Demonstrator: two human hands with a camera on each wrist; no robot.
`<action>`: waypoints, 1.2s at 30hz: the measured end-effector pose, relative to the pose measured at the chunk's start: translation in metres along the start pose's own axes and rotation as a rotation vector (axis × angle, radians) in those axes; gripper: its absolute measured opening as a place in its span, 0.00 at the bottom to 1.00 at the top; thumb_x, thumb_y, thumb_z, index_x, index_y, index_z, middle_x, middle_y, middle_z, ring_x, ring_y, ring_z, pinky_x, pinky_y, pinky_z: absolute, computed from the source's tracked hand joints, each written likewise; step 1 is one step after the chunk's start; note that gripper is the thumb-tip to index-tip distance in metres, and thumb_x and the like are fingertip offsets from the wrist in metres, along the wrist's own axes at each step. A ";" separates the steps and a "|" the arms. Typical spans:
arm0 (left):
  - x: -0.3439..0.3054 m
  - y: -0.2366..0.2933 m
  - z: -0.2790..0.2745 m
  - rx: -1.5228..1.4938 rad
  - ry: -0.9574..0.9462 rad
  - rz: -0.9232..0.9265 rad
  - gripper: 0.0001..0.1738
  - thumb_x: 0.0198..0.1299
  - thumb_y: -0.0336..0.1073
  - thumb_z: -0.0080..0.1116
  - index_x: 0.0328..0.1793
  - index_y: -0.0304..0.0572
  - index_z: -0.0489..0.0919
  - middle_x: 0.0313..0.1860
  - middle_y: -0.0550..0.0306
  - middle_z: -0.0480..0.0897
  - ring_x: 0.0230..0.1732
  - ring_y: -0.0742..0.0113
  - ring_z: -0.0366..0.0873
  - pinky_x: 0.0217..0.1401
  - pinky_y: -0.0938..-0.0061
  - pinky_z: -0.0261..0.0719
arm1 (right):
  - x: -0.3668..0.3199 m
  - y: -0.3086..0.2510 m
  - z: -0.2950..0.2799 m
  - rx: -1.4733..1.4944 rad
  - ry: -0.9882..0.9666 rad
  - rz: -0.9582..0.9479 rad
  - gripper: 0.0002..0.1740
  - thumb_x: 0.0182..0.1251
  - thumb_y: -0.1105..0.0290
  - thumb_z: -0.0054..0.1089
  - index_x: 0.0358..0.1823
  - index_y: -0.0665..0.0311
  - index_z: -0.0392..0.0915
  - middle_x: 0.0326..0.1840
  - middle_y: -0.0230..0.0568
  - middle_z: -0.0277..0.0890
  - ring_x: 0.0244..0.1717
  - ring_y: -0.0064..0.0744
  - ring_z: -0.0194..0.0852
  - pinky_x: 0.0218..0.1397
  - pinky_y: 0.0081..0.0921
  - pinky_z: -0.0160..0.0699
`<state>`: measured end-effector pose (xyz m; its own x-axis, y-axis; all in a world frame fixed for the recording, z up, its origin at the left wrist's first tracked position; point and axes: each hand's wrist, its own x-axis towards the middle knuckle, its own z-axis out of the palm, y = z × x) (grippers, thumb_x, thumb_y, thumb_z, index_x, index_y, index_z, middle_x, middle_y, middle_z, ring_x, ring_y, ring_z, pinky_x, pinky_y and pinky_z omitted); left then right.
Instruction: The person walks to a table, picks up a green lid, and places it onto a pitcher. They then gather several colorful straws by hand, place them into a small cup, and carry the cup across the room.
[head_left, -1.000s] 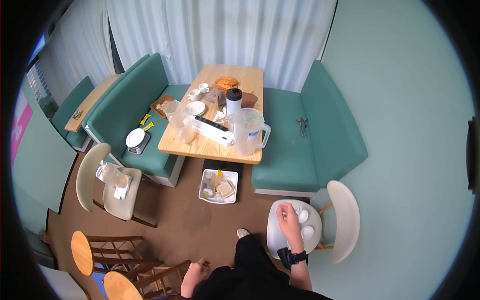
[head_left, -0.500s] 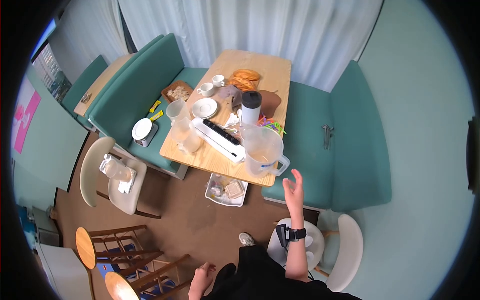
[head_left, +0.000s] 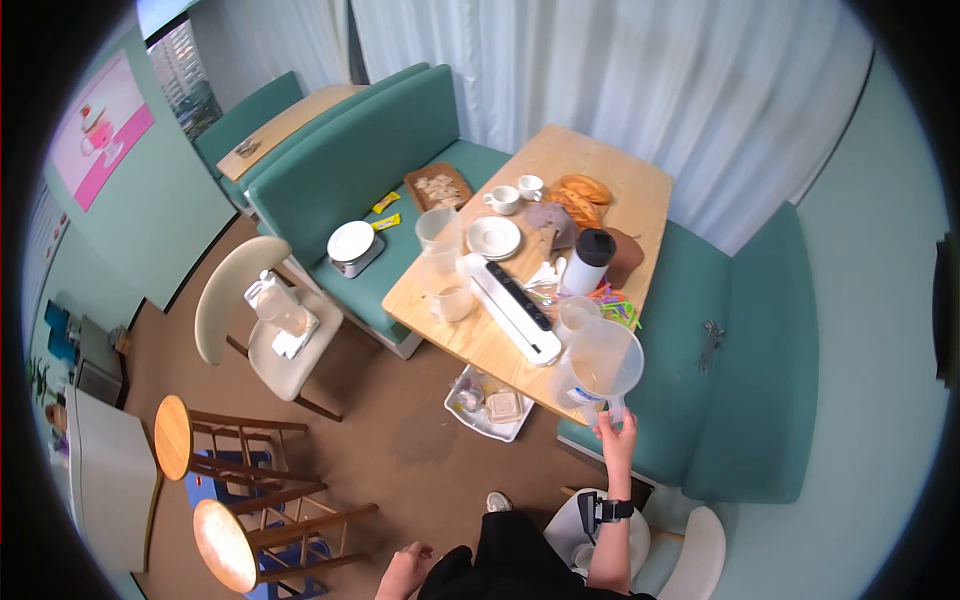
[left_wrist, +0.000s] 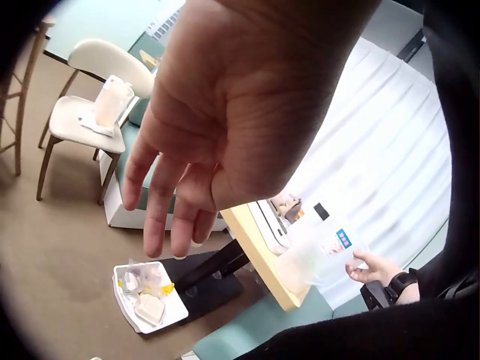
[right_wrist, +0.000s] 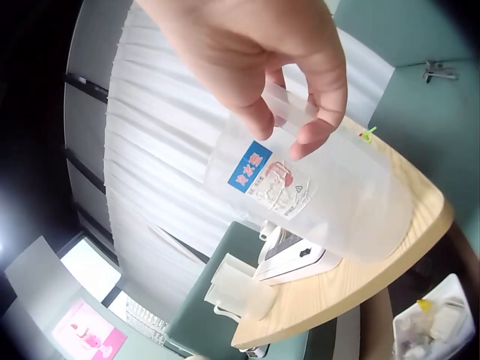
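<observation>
My right hand [head_left: 618,445] is at the handle of a large clear plastic pitcher [head_left: 603,360], which stands at the near right corner of the wooden table. In the right wrist view, thumb and fingers curl round the handle of the pitcher [right_wrist: 330,199], whose side carries a blue-and-white label [right_wrist: 251,166]. Down by my body, the left hand [head_left: 407,568] hangs loosely curled and holds nothing. The left wrist view shows this left hand [left_wrist: 225,112] with its fingers pointing down, well away from the table.
On the table [head_left: 440,340] are a white bar-shaped appliance [head_left: 512,312], a tumbler [head_left: 588,262], clear jugs [head_left: 447,285], plates [head_left: 494,237], cups and bread [head_left: 580,200]. A white bin [head_left: 490,425] sits below on the floor. Green benches [head_left: 690,300] flank the table; a chair [head_left: 680,560] stands near my right arm.
My right hand has moved from over the chair at right, forward to the pitcher's handle, and its fingers have curled round it. The head view has turned left. The left hand stays low.
</observation>
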<state>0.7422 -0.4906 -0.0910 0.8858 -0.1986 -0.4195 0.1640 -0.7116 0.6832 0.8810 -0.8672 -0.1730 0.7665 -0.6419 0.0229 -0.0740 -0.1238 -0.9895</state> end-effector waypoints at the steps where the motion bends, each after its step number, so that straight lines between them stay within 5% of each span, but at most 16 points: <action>1: -0.003 0.002 -0.002 -0.008 0.015 -0.020 0.13 0.49 0.19 0.42 0.39 0.31 0.76 0.35 0.43 0.81 0.42 0.49 0.80 0.48 0.67 0.77 | -0.006 -0.003 0.002 0.014 -0.028 0.044 0.13 0.63 0.68 0.58 0.42 0.70 0.69 0.42 0.37 0.67 0.25 0.24 0.76 0.23 0.17 0.73; 3: -0.011 0.006 -0.007 -0.021 0.051 -0.055 0.14 0.48 0.18 0.42 0.39 0.31 0.76 0.36 0.42 0.81 0.43 0.48 0.80 0.48 0.67 0.77 | -0.022 -0.019 -0.002 0.046 -0.082 0.128 0.17 0.63 0.68 0.58 0.46 0.72 0.67 0.45 0.38 0.66 0.28 0.25 0.77 0.26 0.19 0.76; 6: -0.030 -0.009 -0.011 -0.070 0.078 -0.035 0.14 0.46 0.18 0.43 0.39 0.32 0.76 0.36 0.42 0.81 0.43 0.48 0.79 0.47 0.65 0.76 | -0.061 -0.046 -0.012 0.032 -0.187 0.108 0.14 0.63 0.68 0.57 0.44 0.69 0.68 0.35 0.35 0.73 0.26 0.21 0.74 0.29 0.16 0.74; 9: -0.053 -0.019 -0.022 -0.044 0.231 0.138 0.14 0.46 0.17 0.43 0.38 0.33 0.76 0.36 0.43 0.80 0.42 0.48 0.79 0.45 0.64 0.76 | -0.109 -0.079 -0.015 -0.051 -0.322 0.044 0.09 0.63 0.71 0.57 0.39 0.67 0.68 0.31 0.34 0.73 0.26 0.18 0.73 0.30 0.15 0.73; 19: -0.198 -0.101 -0.074 -0.203 0.786 0.196 0.16 0.44 0.13 0.45 0.38 0.36 0.77 0.38 0.50 0.78 0.39 0.59 0.78 0.40 0.76 0.75 | -0.304 -0.144 0.032 0.078 -0.951 0.145 0.06 0.63 0.73 0.58 0.37 0.68 0.72 0.29 0.30 0.74 0.28 0.16 0.72 0.31 0.15 0.73; 24: -0.285 -0.154 -0.073 -0.447 0.943 0.024 0.13 0.57 0.19 0.44 0.47 0.30 0.74 0.42 0.49 0.80 0.45 0.66 0.79 0.48 0.76 0.76 | -0.409 -0.163 0.064 -0.083 -1.380 0.108 0.12 0.60 0.70 0.61 0.43 0.68 0.74 0.31 0.33 0.75 0.28 0.16 0.71 0.30 0.17 0.74; 27: -0.332 -0.166 -0.072 -0.617 1.032 -0.079 0.16 0.58 0.20 0.45 0.54 0.30 0.71 0.46 0.48 0.79 0.47 0.65 0.78 0.52 0.74 0.75 | -0.461 -0.188 0.087 -0.228 -1.614 -0.203 0.16 0.58 0.67 0.63 0.45 0.67 0.75 0.30 0.35 0.73 0.25 0.21 0.69 0.30 0.18 0.71; 32: -0.390 -0.215 -0.052 -0.604 1.153 -0.211 0.25 0.56 0.23 0.52 0.62 0.32 0.65 0.49 0.46 0.79 0.51 0.63 0.78 0.56 0.72 0.73 | -0.522 -0.201 0.131 -0.353 -1.949 -0.156 0.17 0.59 0.65 0.62 0.47 0.65 0.74 0.27 0.35 0.72 0.25 0.22 0.69 0.33 0.19 0.70; 35: -0.415 -0.233 -0.056 -0.636 1.239 -0.309 0.29 0.55 0.25 0.54 0.65 0.34 0.63 0.49 0.45 0.80 0.52 0.63 0.78 0.56 0.71 0.73 | -0.550 -0.194 0.165 -0.323 -2.097 -0.282 0.16 0.60 0.65 0.62 0.47 0.64 0.73 0.26 0.35 0.72 0.25 0.22 0.69 0.33 0.19 0.71; 36: -0.422 -0.236 -0.059 -0.659 1.267 -0.324 0.30 0.55 0.25 0.55 0.66 0.35 0.62 0.49 0.45 0.80 0.52 0.62 0.78 0.56 0.71 0.73 | -0.560 -0.208 0.178 -0.225 -2.157 -0.324 0.18 0.64 0.58 0.56 0.44 0.67 0.73 0.24 0.40 0.74 0.25 0.27 0.74 0.33 0.24 0.73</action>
<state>0.3557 -0.1991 -0.0399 0.4957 0.8672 -0.0478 0.2823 -0.1089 0.9531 0.5803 -0.3470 -0.0049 0.0886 0.9816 -0.1694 0.2378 -0.1860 -0.9533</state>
